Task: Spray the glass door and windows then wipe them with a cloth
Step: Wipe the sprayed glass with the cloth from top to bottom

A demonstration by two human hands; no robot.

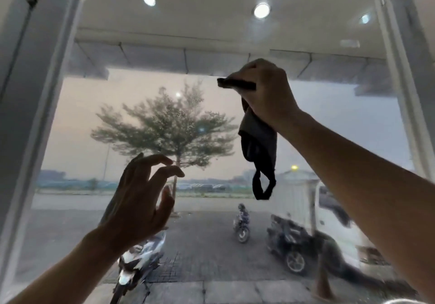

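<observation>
The big glass window [341, 120] fills the view. A white frame post stands at the left edge [35, 92] and another at the right edge [404, 80]. There is lots of bare glass between the posts and around both hands. The right hand [263, 87] is up high near the middle and grips a dark cloth [259, 148] and a short black bar [235, 84]. The cloth hangs long and straight down from the fist, with a loop at its bottom end. The bar lies flat and sticks out to the left. The left hand [138, 200] is lower, its fingers loosely bent, holding nothing.
</observation>
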